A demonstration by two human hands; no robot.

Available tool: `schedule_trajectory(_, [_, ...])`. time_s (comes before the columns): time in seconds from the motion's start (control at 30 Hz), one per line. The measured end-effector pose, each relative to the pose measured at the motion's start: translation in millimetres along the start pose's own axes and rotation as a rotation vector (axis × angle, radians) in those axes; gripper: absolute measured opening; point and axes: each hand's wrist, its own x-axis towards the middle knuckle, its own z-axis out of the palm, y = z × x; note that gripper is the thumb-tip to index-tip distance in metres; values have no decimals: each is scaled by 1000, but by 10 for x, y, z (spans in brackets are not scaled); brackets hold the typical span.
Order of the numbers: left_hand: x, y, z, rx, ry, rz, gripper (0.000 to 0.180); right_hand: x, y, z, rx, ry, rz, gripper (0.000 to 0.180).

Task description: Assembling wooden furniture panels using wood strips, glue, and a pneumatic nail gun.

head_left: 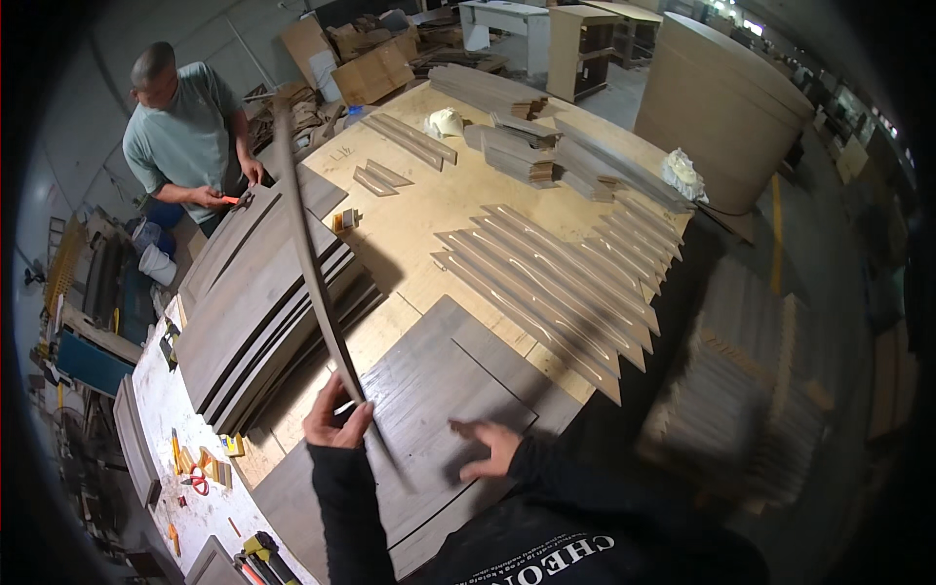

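My left hand is closed around a long, thin grey-brown wood strip, gripping it near its lower end. The strip stands up at a slant, its far end rising past the stacked panels. Below it lies a flat grey wood panel with thin dark lines along its edges. Just over this panel, my right hand is open, fingers stretched toward the strip and nothing in them. To the right, several mitred moulding pieces lie in a row, pale beads of what looks like glue along them.
A stack of grey panels occupies the table's left side, where a co-worker holds an orange-handled tool. Short strips, more mouldings and white crumpled lumps lie farther back. Red-handled scissors rest on a white side surface.
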Motion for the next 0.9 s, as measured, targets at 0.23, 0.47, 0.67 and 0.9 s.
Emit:
schedule_trajectory(0.23, [-596,-674,-815,878,7,72,54,579,323,-163,121,340,294,60])
schedule_trajectory(0.47, [-422,-186,-563,-33,12,-320,51,712,-352,441,402,-199,14,65])
schedule_trajectory(0.67, [-235,7,-391,-447,79,-172,51,1012,-784,197,520,-441,68,59])
schedule_trajectory(0.9, [-421,206,-386,612,310,362,92,931,-769,-183,552,-663,135,49])
